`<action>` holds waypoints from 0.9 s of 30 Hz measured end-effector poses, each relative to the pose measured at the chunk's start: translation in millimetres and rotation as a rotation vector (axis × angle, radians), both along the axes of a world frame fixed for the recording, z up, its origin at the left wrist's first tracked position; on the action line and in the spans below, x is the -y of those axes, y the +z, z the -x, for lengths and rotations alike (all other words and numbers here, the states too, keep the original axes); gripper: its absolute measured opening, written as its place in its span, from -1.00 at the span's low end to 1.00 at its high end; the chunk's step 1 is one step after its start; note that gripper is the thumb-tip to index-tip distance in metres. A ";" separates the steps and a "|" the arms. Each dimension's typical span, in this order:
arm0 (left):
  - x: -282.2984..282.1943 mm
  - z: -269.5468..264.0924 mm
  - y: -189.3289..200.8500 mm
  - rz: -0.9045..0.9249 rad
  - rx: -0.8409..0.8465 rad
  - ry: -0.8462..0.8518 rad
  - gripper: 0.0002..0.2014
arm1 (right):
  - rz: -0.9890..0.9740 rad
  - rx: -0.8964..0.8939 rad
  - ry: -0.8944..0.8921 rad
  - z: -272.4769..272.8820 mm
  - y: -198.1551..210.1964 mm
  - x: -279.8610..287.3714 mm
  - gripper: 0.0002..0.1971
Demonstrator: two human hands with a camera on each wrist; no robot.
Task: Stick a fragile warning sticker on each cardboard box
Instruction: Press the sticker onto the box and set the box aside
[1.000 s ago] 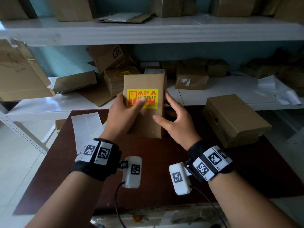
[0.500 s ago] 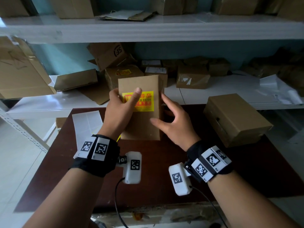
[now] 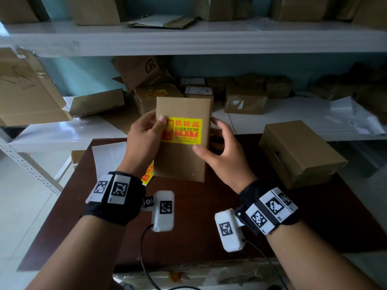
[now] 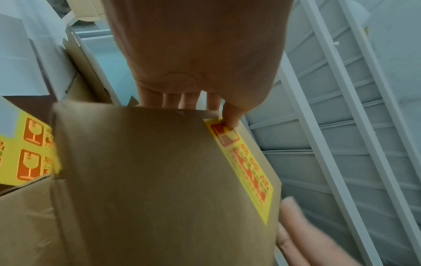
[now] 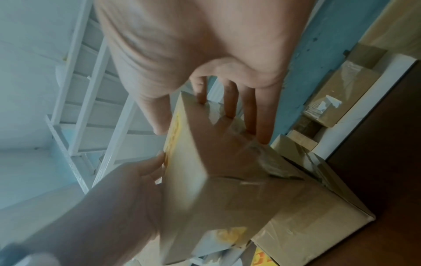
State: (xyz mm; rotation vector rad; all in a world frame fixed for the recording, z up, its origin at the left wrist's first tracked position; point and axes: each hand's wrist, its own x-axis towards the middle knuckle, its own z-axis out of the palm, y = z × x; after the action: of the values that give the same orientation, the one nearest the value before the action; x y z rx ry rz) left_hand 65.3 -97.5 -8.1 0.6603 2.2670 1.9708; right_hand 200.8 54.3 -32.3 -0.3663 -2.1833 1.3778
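A plain brown cardboard box (image 3: 182, 160) stands upright above the dark table (image 3: 188, 216), with a yellow and red fragile sticker (image 3: 185, 130) on its front face. My left hand (image 3: 146, 132) grips the box's left edge, its thumb pressed on the sticker's left end (image 4: 231, 117). My right hand (image 3: 219, 149) holds the right edge, thumb on the front just under the sticker and fingers (image 5: 230, 100) along the side. A sheet of more yellow stickers (image 3: 148, 173) lies on the table below my left hand. A second brown box (image 3: 299, 151) lies on the table at the right, no sticker showing.
White backing paper (image 3: 109, 158) lies on the table's left corner. A white metal shelf (image 3: 272, 124) behind the table carries several cardboard boxes, one with a yellow sticker (image 3: 158, 93). An upper shelf (image 3: 188, 38) runs overhead with more boxes.
My left thumb slid from the sticker's middle back to its left end. My right hand, which hovered open beside the box, now holds its right edge.
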 end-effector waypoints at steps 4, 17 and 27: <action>-2.0 -17.5 6.9 0.023 -0.113 -0.229 -0.57 | 0.205 -0.054 -0.103 0.0 8.6 -8.4 -0.14; 0.3 -37.4 14.1 0.045 -0.052 -0.487 -0.18 | 0.554 -0.116 -0.184 -5.4 18.2 -24.1 -0.54; 3.6 -37.6 15.2 0.028 -0.028 -0.477 -0.20 | 0.763 -0.106 -0.145 -5.6 14.5 -34.0 -0.46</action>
State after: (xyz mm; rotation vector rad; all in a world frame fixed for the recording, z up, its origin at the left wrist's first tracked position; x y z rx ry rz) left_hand 102.9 -101.2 7.1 1.1067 1.9098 1.7025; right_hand 206.5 88.3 -17.8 -0.6847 -1.4368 2.0461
